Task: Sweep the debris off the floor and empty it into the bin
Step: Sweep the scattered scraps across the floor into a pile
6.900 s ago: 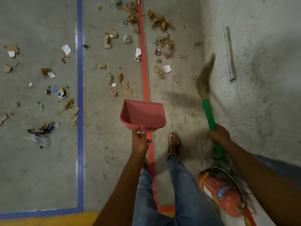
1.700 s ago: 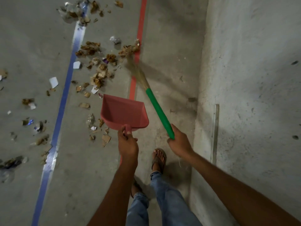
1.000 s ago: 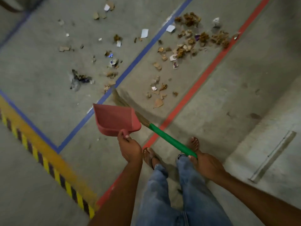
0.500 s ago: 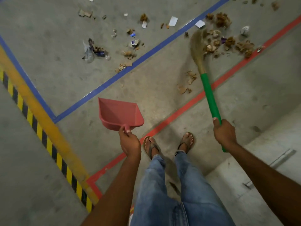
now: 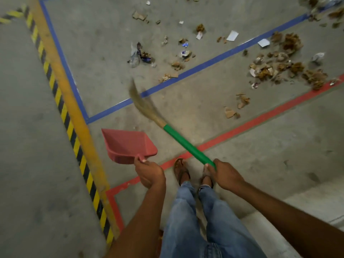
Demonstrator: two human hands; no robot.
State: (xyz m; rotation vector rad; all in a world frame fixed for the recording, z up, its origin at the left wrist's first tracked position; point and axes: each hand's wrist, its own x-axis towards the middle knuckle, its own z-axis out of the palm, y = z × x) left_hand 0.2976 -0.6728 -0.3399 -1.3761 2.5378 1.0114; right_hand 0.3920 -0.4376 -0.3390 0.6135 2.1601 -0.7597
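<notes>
Left hand (image 5: 149,174) is curled round the short handle of the red plastic dustpan (image 5: 126,146), pan held off the floor, mouth facing about 11 o'clock, nothing visible inside. Right hand (image 5: 225,175) grips the low end of the green-handled straw broom (image 5: 188,146). The broom's long axis runs from that hand up toward 10-11 o'clock, and the bristle head (image 5: 143,103) is motion-blurred over bare grey concrete floor (image 5: 195,101), just short of the blue tape line (image 5: 204,66); can't tell if the tips touch down. Task thing: the main heap of brown crumpled paper and cardboard debris (image 5: 283,69) sits at roughly 1-2 o'clock from the hands, between the blue line and the red tape line (image 5: 260,118), well apart from the bristles. A few cardboard scraps (image 5: 232,110) lie nearer, about 1 o'clock from the right hand. Thinner scatter of wrappers and bits (image 5: 178,53) is at 12 o'clock, beyond the blue line. So the broom head points away from the heap. My read: the right hand is the nearer one and needs to swing the bristles clockwise across to the right before raking the heap back toward the pan. Pan is empty, so sweeping looks early. The heap spreads along the red line, roughly 8-to-2 o'clock. Yellow-black hazard stripe (image 5: 70,123) runs at 9 o'clock. No bin in view.
</notes>
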